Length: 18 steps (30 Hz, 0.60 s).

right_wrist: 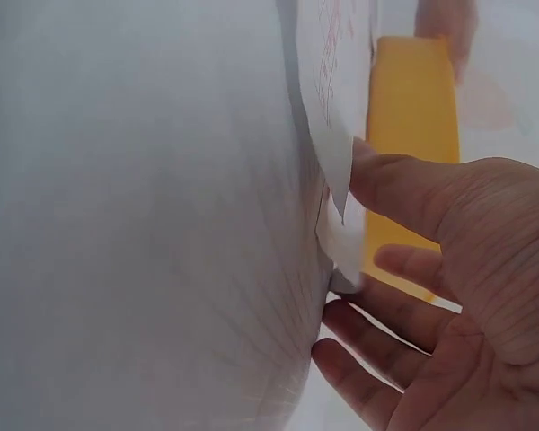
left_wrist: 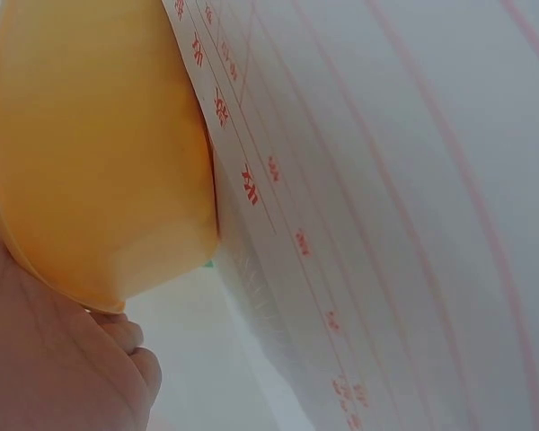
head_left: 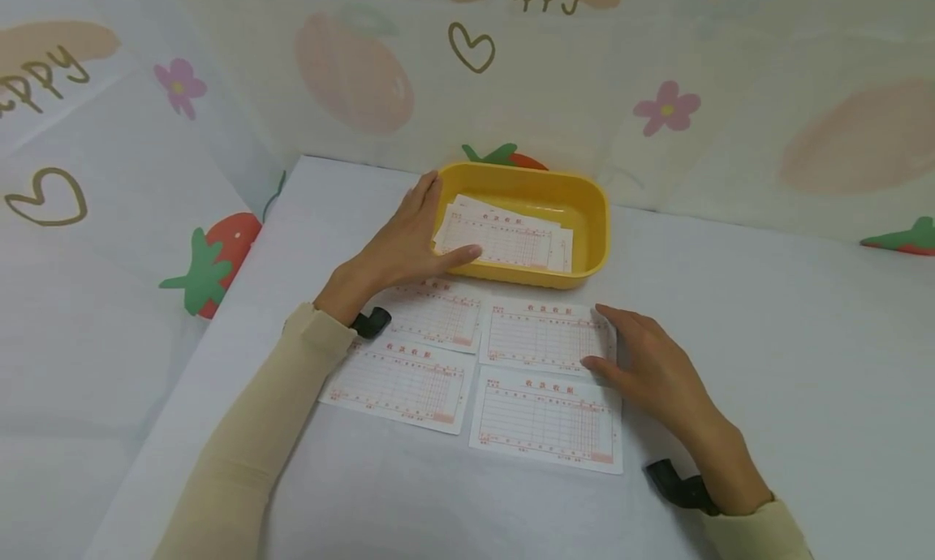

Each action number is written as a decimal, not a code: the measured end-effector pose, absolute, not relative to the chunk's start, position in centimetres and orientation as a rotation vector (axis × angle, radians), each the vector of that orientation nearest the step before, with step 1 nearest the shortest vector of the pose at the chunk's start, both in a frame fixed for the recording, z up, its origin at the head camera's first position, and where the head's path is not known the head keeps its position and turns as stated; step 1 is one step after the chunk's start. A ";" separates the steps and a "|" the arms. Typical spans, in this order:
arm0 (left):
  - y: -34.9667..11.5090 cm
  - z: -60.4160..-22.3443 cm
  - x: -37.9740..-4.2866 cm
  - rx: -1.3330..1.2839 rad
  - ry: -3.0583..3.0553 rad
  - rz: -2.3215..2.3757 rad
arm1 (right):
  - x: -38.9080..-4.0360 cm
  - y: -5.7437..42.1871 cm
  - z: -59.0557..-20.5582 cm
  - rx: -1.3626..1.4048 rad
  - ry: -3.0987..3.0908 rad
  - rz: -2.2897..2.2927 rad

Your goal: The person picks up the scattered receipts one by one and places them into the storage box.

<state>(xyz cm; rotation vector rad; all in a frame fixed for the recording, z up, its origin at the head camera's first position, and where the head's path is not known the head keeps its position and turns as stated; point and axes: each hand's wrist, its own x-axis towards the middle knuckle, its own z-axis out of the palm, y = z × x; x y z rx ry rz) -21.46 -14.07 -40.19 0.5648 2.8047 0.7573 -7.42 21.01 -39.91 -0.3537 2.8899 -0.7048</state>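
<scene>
Four white paper slips (head_left: 547, 418), printed in red with a Chinese heading, a ruled grid and a small pink block in one corner, lie in two rows of two just in front of a yellow plastic tray (head_left: 553, 281). More matching slips (head_left: 497, 235) overlap inside the tray, toward its left. The person's left hand (head_left: 402, 247) is spread along the tray's left end, fingers extended and thumb reaching over its near rim. The right hand (head_left: 657, 373), in front of the tray, is partly open, fingers loosely bent and apart, thumb touching the raised right edge of the nearer-to-tray right slip. Beneath the tray is a white tabletop (head_left: 730, 300); behind it hangs a pale backdrop (head_left: 555, 81) with strawberries, pink flowers, gold hearts and "happy".
</scene>
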 end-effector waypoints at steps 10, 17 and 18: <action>-14.1 -40.2 -21.4 0.573 2.813 0.766 | -7.5 20.8 -40.5 -0.361 2.927 -0.833; -14.2 -40.2 -21.5 0.584 2.809 0.759 | -7.6 21.1 -40.4 -0.320 2.949 -0.905; -14.2 -40.3 -21.5 0.587 2.811 0.757 | -7.6 21.2 -40.3 -0.313 2.944 -0.918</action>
